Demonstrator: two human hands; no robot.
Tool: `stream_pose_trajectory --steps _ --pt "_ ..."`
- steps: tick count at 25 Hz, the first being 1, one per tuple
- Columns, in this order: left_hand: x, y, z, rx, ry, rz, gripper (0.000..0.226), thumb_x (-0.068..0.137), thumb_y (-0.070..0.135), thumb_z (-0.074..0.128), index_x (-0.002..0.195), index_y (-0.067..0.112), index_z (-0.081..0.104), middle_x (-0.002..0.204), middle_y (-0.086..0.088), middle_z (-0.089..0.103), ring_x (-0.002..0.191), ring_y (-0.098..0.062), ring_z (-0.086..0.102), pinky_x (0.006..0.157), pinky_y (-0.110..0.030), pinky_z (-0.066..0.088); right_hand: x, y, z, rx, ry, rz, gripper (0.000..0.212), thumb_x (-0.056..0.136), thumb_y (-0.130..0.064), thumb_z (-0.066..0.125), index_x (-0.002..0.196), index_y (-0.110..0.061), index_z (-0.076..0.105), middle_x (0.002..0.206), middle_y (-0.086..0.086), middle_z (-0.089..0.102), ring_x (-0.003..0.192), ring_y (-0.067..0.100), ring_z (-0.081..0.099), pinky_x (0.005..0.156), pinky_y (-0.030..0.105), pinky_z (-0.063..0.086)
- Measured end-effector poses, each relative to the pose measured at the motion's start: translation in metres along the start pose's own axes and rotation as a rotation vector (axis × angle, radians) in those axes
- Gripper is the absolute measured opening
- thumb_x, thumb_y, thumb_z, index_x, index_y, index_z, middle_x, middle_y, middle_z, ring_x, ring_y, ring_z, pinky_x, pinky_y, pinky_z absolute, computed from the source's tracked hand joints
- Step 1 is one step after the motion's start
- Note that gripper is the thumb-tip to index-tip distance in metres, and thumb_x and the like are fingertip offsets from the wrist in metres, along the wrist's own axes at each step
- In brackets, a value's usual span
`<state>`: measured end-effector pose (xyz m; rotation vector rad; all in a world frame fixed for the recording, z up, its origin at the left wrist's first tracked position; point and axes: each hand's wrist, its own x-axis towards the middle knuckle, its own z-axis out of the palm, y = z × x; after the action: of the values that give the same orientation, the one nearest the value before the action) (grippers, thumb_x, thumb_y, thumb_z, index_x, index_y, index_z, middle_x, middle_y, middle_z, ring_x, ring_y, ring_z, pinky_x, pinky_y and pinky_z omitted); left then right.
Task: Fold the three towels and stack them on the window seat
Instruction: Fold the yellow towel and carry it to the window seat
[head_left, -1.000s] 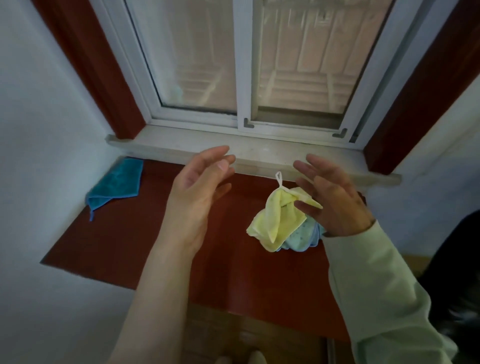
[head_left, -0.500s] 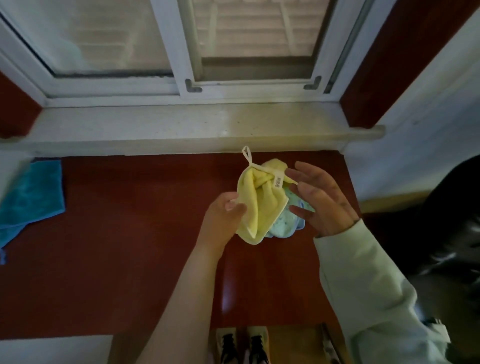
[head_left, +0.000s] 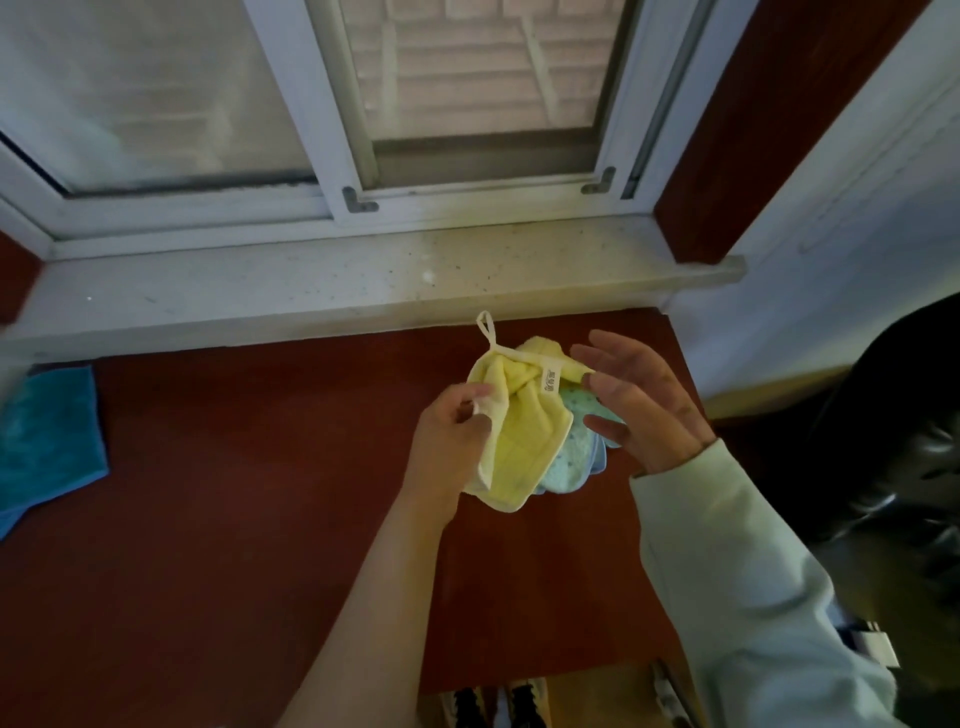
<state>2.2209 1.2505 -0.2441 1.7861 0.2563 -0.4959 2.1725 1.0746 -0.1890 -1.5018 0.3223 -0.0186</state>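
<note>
A crumpled yellow towel with a white hanging loop lies on the dark red window seat, on top of a light blue dotted towel. My left hand pinches the yellow towel's left edge. My right hand hovers just right of the pile with fingers spread and straight; whether its fingertips touch the towel's corner is unclear. A teal towel lies flat at the seat's far left, partly cut off by the frame.
A pale stone sill and a white-framed window run behind the seat. A white wall closes the right side, with a dark shiny object below it. Shoes show past the seat's front edge.
My left hand came down from mid-air and took the yellow towel's left edge. The view tipped downward and closer. My right hand stayed open beside the pile.
</note>
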Motion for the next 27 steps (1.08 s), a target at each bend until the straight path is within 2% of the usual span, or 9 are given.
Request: stream_pose_trajectory --steps 3,6,8,13,16,20,22,24,27 --pt "-0.015 0.056 -0.026 -0.103 0.059 0.132 0.029 0.088 0.005 0.056 0.097 0.025 0.077 0.086 0.014 0.075 0.076 0.002 0.069 0.064 -0.018 0.056 0.001 -0.019 0.006 0.035 -0.015 -0.088 0.038 0.082 -0.015 0.069 0.114 -0.034 0.062 0.117 -0.01 0.067 0.095 -0.001 0.067 0.074 0.02 0.052" --pt "-0.031 0.116 -0.05 -0.022 0.11 0.357 0.042 0.087 -0.002 0.049 0.086 0.031 0.076 0.067 0.028 0.068 0.063 0.014 0.058 0.058 -0.005 0.044 0.004 -0.044 0.013 -0.065 -0.041 -0.173 0.048 0.069 -0.036 0.073 0.114 -0.048 0.061 0.125 -0.011 0.064 0.116 0.013 0.059 0.09 0.036 0.052" --pt "-0.045 0.149 -0.06 0.025 0.115 0.473 0.045 0.086 -0.003 0.049 0.081 0.033 0.075 0.066 0.03 0.067 0.065 0.014 0.058 0.06 -0.004 0.042 0.01 -0.059 0.02 -0.121 -0.047 -0.223 0.053 0.068 -0.038 0.072 0.117 -0.052 0.058 0.127 -0.008 0.061 0.122 0.019 0.056 0.097 0.041 0.05" --pt "-0.086 0.199 -0.084 0.057 0.015 0.688 0.042 0.085 -0.002 0.052 0.079 0.032 0.077 0.075 0.019 0.072 0.074 -0.002 0.064 0.07 -0.02 0.05 0.018 -0.104 0.048 -0.336 -0.1 -0.338 0.063 0.072 -0.02 0.08 0.106 -0.063 0.049 0.12 -0.028 0.054 0.114 -0.003 0.051 0.081 0.019 0.044" --pt "-0.109 0.216 -0.106 0.079 0.026 0.81 0.046 0.078 -0.001 0.047 0.075 0.035 0.076 0.077 0.016 0.073 0.075 0.0 0.064 0.068 -0.017 0.05 0.018 -0.12 0.067 -0.409 -0.212 -0.376 0.049 0.071 -0.034 0.073 0.098 -0.068 0.05 0.104 -0.04 0.06 0.105 -0.014 0.054 0.081 0.016 0.04" --pt "-0.126 0.22 -0.142 -0.004 0.193 0.86 0.055 0.074 -0.006 0.041 0.065 0.036 0.074 0.068 0.02 0.068 0.068 0.002 0.058 0.062 -0.018 0.044 0.022 -0.127 0.084 -0.442 -0.292 -0.427 0.022 0.076 -0.037 0.075 0.087 -0.049 0.06 0.088 -0.024 0.063 0.092 -0.013 0.055 0.079 0.009 0.039" --pt "-0.13 0.213 -0.158 -0.132 0.298 0.845 0.05 0.069 -0.003 0.04 0.06 0.033 0.072 0.065 0.018 0.065 0.066 -0.004 0.055 0.06 -0.024 0.041 0.025 -0.128 0.094 -0.529 -0.318 -0.479 0.023 0.079 -0.034 0.076 0.082 -0.045 0.057 0.081 -0.02 0.058 0.079 -0.007 0.055 0.069 0.001 0.037" --pt "-0.132 0.204 -0.177 -0.309 0.407 0.802 0.044 0.065 -0.002 0.039 0.056 0.028 0.07 0.065 0.013 0.062 0.063 -0.01 0.05 0.055 -0.026 0.037 0.027 -0.125 0.104 -0.589 -0.289 -0.478 0.026 0.087 -0.026 0.071 0.076 -0.042 0.053 0.076 -0.016 0.055 0.072 -0.001 0.051 0.063 0.004 0.037" --pt "-0.134 0.188 -0.204 -0.441 0.55 0.708 0.039 0.064 -0.004 0.039 0.056 0.023 0.066 0.059 0.004 0.054 0.052 -0.012 0.043 0.048 -0.024 0.032 0.026 -0.123 0.117 -0.452 -0.208 -0.448 0.025 0.092 -0.019 0.063 0.073 -0.032 0.053 0.079 -0.012 0.057 0.072 0.005 0.051 0.06 0.005 0.038"
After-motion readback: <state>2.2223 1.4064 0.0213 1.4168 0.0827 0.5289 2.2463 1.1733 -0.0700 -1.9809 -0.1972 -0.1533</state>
